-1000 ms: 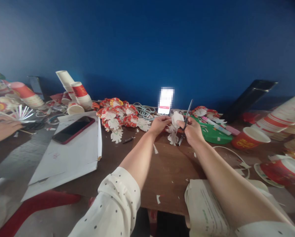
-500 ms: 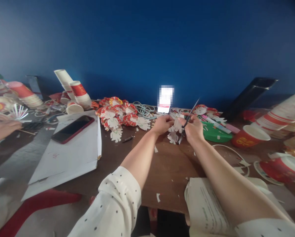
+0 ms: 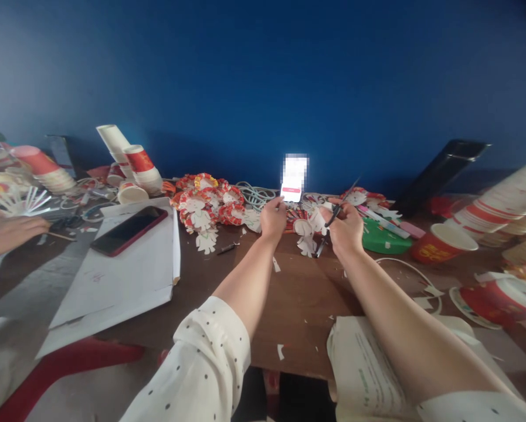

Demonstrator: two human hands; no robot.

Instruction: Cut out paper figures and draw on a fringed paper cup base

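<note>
Matte blue wall (image 3: 245,88) rises behind the back edge of a brown wooden desk (image 3: 304,316). Near that edge a lit phone (image 3: 292,173) stands upright, presumably so its screen faces the person. The left hand (image 3: 273,220) is at the phone's lower corner, fingers drawn together; whether they touch it or pinch anything, I cannot tell. The right hand (image 3: 347,230) curls round dark-handled scissors (image 3: 333,217), a grip that seems to leave the left one free. White paper cutouts (image 3: 305,243) lie between the hands, just beside the scissors, well within reach.

Between the forearms, brown wood dotted with paper scraps (image 3: 281,351) runs to the near edge and seems the widest room for moving. Sideways looks tighter: a heap of red-and-white paper flowers (image 3: 199,205) crowds the left, a green tray (image 3: 383,239) and red paper cup (image 3: 445,243) the right. Beneath the right forearm, a printed cream packet (image 3: 363,369) laps the near edge, where a sleeve could catch.
</note>
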